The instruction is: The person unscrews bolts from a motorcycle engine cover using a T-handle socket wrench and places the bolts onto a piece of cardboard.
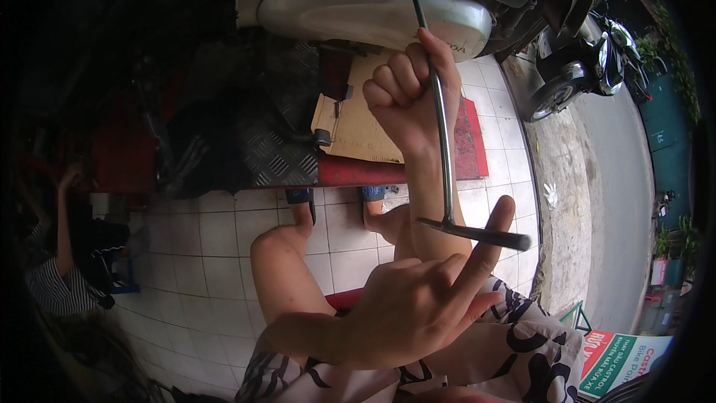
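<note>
Head: T-wrench (443, 145) against right grip (410, 97)

Long steel T-handled wrench (442, 127), tip at a rounded silver metal engine cover (335, 11), shaft between right hand's (410, 101) thumb and curled fingers, left hand's (418, 306) extended index finger behind the crossbar.

roadside motorbike workshop: silver engine casing (335, 16) over red platform (365, 173), t-handle wrench (444, 157), parked motorbike (610, 71) by street (611, 216)

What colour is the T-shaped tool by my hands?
The T-shaped tool is dark silvery-grey; it shows best in the head view.
</note>
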